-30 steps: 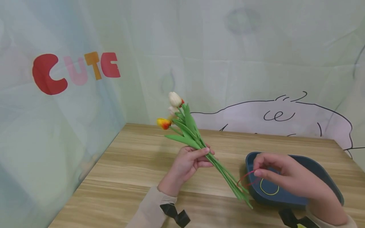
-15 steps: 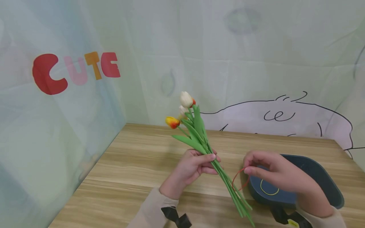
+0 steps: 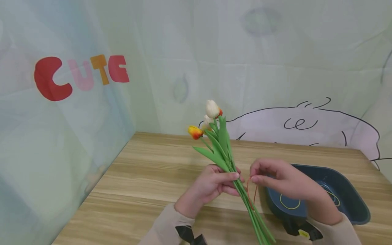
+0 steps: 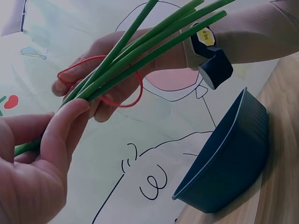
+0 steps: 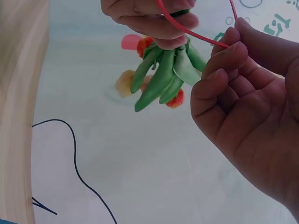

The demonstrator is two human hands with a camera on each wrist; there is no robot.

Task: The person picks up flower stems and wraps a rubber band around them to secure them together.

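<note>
My left hand [image 3: 211, 182] grips the green stems of a bunch of artificial tulips [image 3: 224, 134]. White and orange-yellow flower heads point up and away; the leafless stem ends slant down to the right. Between thumb and fingers, my right hand [image 3: 283, 177] pinches a thin red rubber band [image 4: 141, 86]. In the left wrist view, this loop hangs loosely around the lower stems [image 4: 126, 60], below my left hand's grip. The right wrist view shows the band stretching from the right fingertips [image 5: 236, 49] towards the left hand [image 5: 149, 21]. Some tulip heads are hidden behind others.
A dark blue basin [image 3: 352, 190] stands on the wooden table [image 3: 147, 170] at the right, partly behind my right forearm. Inside it lie a yellow rubber band [image 3: 286, 207] and more bands [image 3: 337, 201]. A printed cloth backdrop [image 3: 171, 37] rises behind and at the left.
The bunch and my left hand have moved right and slightly down. My right hand has come left with the red rubber band, which has passed up along the stems towards my left hand.
</note>
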